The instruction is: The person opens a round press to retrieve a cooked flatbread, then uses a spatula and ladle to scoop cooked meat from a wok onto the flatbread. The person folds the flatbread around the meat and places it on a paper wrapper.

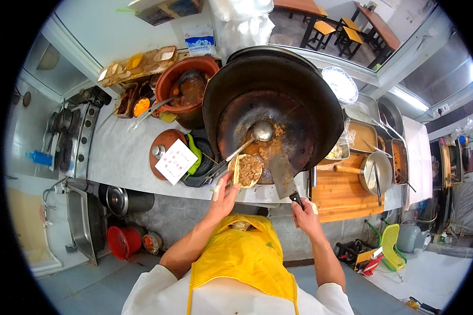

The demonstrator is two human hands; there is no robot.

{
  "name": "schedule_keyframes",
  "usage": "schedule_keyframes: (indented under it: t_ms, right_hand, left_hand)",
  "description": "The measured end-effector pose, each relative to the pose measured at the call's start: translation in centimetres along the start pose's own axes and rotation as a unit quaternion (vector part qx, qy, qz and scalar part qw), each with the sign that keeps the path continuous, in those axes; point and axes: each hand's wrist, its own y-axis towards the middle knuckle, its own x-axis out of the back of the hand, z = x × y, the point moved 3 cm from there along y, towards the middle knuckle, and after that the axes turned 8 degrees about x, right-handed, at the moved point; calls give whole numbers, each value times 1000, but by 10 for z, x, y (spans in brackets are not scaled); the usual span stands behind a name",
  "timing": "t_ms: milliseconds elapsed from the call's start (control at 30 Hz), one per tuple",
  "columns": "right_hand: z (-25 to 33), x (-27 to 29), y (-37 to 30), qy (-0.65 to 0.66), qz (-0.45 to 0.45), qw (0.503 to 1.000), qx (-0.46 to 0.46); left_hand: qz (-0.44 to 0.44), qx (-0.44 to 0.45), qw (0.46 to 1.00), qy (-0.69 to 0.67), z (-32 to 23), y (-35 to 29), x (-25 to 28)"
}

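My left hand [223, 200] is closed on a split flatbread [249, 171], held open with chopped brown meat filling on it. The bread is at the near rim of a large dark pot [231, 68]. My right hand [306, 216] grips the black handle of a cleaver [282, 177]. Its broad blade points away from me over the pot's near edge, a little right of the bread, with bits of food smeared on it. Inside the pot a metal ladle [263, 131] rests in brown chopped food, its handle reaching toward the bread.
Left of the pot stand a red-brown clay pot [194, 65] of stew, a white card [176, 161] and green peppers [193, 155]. To the right are a wooden cutting board [341, 202], a wooden-handled pan [377, 174] and metal trays [363, 109]. A gas stove [81, 139] is far left.
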Motion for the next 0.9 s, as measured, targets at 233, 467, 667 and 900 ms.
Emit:
schedule_keyframes:
  t_ms: [233, 467, 667, 900]
  right_hand:
    - [-48, -18, 14, 245, 98, 959, -105]
    - [-8, -9, -5, 115, 66, 991, 12]
    - [15, -1, -5, -9, -4, 997, 81]
    - [37, 8, 17, -246, -81, 925, 277]
  left_hand:
    - [5, 30, 999, -19, 5, 1, -2]
    - [9, 18, 1000, -11, 9, 0, 0]
    - [6, 8, 1000, 2, 11, 0, 0]
    - [13, 30, 999, -1, 8, 0, 1]
